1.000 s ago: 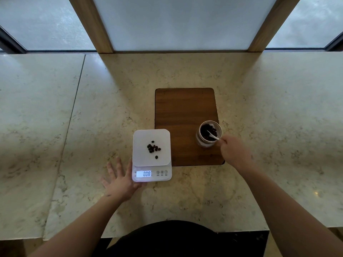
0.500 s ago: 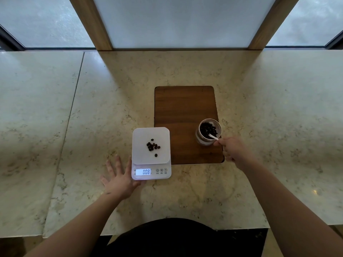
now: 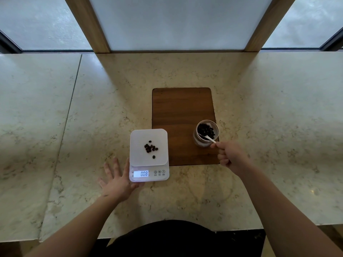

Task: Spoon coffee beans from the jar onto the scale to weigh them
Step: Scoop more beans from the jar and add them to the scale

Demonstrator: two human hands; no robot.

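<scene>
Your right hand (image 3: 230,156) holds a white spoon (image 3: 208,138) in the bean jar (image 3: 206,133); your left hand (image 3: 118,179) lies flat beside the scale (image 3: 149,154).

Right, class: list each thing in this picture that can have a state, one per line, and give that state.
Scale: switched on, display lit, showing 008.
Coffee beans: small pile on the scale platform.
Jar: open, upright on the wooden board, beans inside.
Spoon: bowl end in the jar.
Right hand: grip closed on the spoon handle.
Left hand: open, flat beside the scale.
</scene>
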